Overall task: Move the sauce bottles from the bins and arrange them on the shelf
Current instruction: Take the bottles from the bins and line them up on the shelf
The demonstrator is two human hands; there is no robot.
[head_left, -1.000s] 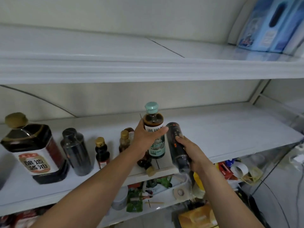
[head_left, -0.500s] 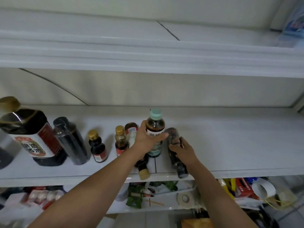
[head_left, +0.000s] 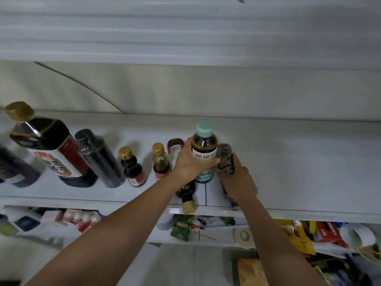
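Head view: left hand [head_left: 191, 162] wraps the teal-capped sauce bottle [head_left: 204, 150], upright on the shelf [head_left: 299, 162] (next to gold-capped bottles [head_left: 158, 159]), likely steadying it; right hand [head_left: 237, 178] clasps a tilted dark bottle [head_left: 225, 156] just beside, probably to stand it alongside.

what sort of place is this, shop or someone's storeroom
Probably a household storeroom or pantry, not a shop: a plain white shelf holds mismatched sauce bottles, and the shelf below is crammed with loose clutter like a tape roll and packets.

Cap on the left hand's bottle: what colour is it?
Pale teal; the cap shows best in the head view.
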